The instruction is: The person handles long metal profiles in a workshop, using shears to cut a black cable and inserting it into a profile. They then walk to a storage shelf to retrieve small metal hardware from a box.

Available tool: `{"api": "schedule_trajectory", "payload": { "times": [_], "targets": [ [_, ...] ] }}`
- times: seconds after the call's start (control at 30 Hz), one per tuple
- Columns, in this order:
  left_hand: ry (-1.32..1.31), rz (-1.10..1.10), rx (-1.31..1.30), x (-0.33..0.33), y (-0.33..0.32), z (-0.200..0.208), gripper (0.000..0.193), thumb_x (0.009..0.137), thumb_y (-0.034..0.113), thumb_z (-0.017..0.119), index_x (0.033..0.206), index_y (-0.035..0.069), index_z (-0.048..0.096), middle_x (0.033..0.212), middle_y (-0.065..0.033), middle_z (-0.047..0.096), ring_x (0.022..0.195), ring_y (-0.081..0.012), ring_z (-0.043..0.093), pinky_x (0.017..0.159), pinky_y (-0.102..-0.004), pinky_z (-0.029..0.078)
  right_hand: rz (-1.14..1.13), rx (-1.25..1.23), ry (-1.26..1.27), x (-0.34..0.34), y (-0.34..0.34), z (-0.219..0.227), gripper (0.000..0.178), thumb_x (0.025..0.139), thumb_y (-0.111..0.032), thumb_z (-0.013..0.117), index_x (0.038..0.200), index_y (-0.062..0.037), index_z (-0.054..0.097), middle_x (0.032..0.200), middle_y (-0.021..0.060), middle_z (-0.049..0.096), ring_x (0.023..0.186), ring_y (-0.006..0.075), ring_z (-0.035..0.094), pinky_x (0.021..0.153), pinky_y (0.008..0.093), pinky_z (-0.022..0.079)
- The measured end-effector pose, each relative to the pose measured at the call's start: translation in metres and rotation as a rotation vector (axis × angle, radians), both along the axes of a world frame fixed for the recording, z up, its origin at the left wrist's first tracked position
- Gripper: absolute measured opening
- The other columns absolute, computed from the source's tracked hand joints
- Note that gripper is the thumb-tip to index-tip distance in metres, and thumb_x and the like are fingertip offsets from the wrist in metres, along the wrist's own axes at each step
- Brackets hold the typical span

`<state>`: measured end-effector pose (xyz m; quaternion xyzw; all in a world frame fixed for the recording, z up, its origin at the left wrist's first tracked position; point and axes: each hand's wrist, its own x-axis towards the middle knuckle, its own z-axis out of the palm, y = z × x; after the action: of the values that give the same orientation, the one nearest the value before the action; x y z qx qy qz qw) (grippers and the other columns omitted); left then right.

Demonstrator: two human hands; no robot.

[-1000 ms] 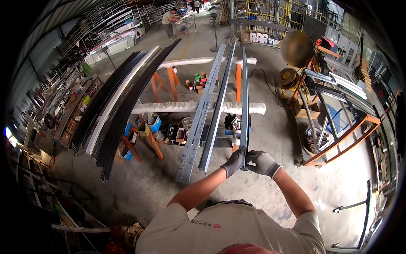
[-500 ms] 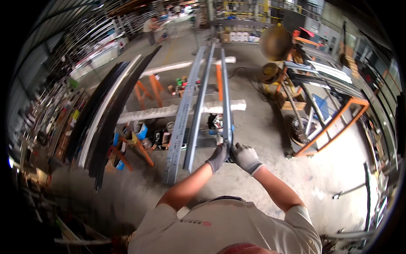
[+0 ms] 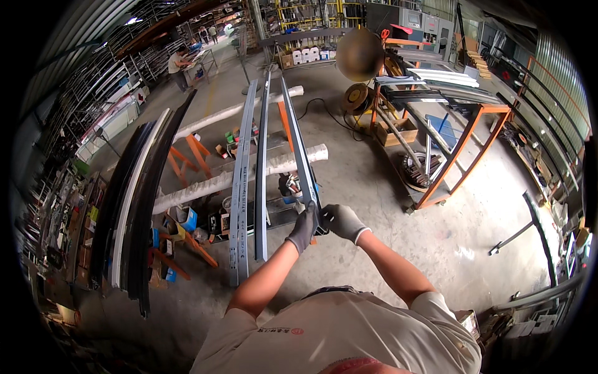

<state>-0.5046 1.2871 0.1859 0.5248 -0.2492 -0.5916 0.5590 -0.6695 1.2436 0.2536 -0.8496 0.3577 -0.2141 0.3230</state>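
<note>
Three long grey metal profiles lie side by side, pointing away from me. At the near end of the rightmost profile [image 3: 301, 153], my left hand [image 3: 303, 228], in a grey glove, is wrapped round its left side. My right hand [image 3: 344, 223], in a paler grey glove, is just right of that same end, fingers curled in toward it; whatever is between the fingertips is too small to make out. The middle profile [image 3: 261, 168] and the flat left one with dark printing [image 3: 242, 177] lie untouched. White-wrapped crossbars [image 3: 215, 187] carry all three.
Orange trestles [image 3: 197, 154] stand under the crossbars, with boxes and tools below. Black and white strips [image 3: 146, 187] lie at the left. An orange-framed cart [image 3: 462, 159] with metal lengths stands at the right, beside a cable reel [image 3: 356, 98]. Another person [image 3: 179, 65] works far back left.
My view has swung to the right, so the profiles appear further left and at another slant. Both hands stay at the rightmost profile's near end; the right hand sits slightly further from it.
</note>
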Motion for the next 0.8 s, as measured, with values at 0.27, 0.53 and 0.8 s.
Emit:
{"api": "schedule_trajectory", "payload": {
  "times": [0.27, 0.53, 0.8],
  "targets": [
    [-0.119, -0.033, 0.084, 0.002, -0.006, -0.022, 0.057, 0.104, 0.055, 0.050, 0.120, 0.002, 0.063, 0.106, -0.0054, 0.067, 0.092, -0.0160, 0.063, 0.082, -0.0323, 0.051, 0.249, -0.255, 0.326, -0.006, -0.016, 0.006, 0.019, 0.091, -0.026, 0.061, 0.094, -0.0139, 0.076, 0.089, 0.0144, 0.071, 0.089, 0.0366, 0.068, 0.081, 0.0467, 0.054],
    [-0.046, 0.004, -0.065, -0.007, -0.007, -0.014, 0.054, 0.104, 0.055, 0.051, 0.120, 0.006, 0.064, 0.102, -0.0023, 0.068, 0.088, -0.0135, 0.064, 0.073, -0.0290, 0.053, -0.025, -0.143, 0.101, 0.004, -0.004, 0.007, 0.018, 0.092, -0.020, 0.059, 0.092, -0.0044, 0.069, 0.085, 0.0192, 0.072, 0.081, 0.0399, 0.070, 0.075, 0.0469, 0.056],
    [0.017, 0.046, -0.173, -0.004, -0.015, -0.039, 0.044, 0.107, 0.047, 0.049, 0.117, 0.006, 0.061, 0.096, -0.0012, 0.065, 0.082, -0.0124, 0.062, 0.071, -0.0292, 0.052, 0.011, 0.110, 0.028, 0.009, -0.030, -0.013, 0.028, 0.088, -0.022, 0.074, 0.094, 0.0057, 0.073, 0.078, 0.0134, 0.074, 0.068, 0.0165, 0.071, 0.064, 0.0328, 0.058]
  ]
}}
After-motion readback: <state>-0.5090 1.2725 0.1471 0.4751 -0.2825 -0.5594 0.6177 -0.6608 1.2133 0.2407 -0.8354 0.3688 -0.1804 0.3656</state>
